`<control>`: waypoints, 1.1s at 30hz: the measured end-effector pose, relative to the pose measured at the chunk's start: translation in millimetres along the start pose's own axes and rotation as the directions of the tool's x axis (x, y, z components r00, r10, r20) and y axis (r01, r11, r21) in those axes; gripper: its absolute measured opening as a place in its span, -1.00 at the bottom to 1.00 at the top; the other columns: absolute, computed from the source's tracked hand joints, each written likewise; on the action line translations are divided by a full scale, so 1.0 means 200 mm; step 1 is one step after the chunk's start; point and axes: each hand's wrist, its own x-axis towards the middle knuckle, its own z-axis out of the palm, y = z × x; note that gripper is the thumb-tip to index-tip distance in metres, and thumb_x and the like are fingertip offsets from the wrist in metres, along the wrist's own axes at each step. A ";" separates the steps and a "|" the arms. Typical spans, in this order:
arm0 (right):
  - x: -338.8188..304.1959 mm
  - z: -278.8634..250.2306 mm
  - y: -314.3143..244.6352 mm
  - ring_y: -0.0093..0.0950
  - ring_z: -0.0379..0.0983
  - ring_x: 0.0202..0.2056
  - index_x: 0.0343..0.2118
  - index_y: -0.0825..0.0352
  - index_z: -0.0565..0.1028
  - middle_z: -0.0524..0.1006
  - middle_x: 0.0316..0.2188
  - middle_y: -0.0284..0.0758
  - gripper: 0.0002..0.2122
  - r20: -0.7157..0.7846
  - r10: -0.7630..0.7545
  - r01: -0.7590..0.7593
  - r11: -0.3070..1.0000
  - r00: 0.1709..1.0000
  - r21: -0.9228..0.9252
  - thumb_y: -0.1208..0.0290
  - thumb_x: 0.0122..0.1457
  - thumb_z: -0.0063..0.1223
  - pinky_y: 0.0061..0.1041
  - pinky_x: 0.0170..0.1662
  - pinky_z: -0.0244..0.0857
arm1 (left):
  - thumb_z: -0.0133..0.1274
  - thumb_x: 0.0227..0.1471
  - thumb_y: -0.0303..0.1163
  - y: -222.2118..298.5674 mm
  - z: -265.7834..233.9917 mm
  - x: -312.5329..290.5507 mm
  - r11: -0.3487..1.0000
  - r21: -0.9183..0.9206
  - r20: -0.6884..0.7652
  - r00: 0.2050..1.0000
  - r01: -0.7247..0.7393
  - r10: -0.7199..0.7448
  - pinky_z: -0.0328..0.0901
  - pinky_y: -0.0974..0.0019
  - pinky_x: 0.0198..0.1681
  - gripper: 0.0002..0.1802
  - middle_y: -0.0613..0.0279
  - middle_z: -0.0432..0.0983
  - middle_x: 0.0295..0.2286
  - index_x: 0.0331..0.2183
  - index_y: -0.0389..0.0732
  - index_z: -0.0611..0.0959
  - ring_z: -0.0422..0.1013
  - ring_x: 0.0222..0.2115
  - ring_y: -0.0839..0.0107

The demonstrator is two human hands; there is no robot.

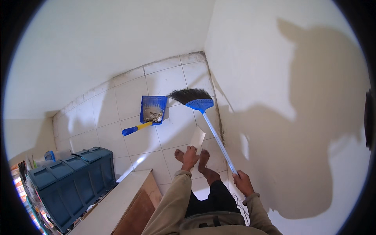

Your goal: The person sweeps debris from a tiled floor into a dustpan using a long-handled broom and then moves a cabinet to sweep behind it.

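My right hand is closed around the pale blue handle of a broom. The broom's dark bristles lie fanned out on the tiled floor near the corner. In my left hand is a flat, cream-coloured strip, gripped at its near end and pointing forward; its material is unclear. Left of the bristles, a blue dustpan with a yellow and blue handle rests on the floor. Pale crumbled debris lies in it, towards the handle end. Neither hand touches the dustpan.
A pale wall rises close on my right, meeting another wall ahead. At the lower left stand a dark blue-grey lidded bin and a white-topped wooden cabinet. My bare feet are on the tiles just below the strip.
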 end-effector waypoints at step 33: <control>0.21 0.03 0.36 -0.69 0.23 -0.66 -0.20 0.43 0.39 0.36 -0.70 -0.39 -0.71 -0.089 -0.041 0.050 0.993 0.995 0.104 0.34 0.08 -0.11 -0.63 -0.58 0.15 | -0.20 -0.15 0.01 -0.10 0.79 0.66 0.985 -0.161 0.315 0.949 0.068 -0.014 0.23 0.09 -0.26 -0.44 -0.14 0.47 -0.47 -0.42 -0.35 0.53 0.38 -0.35 0.00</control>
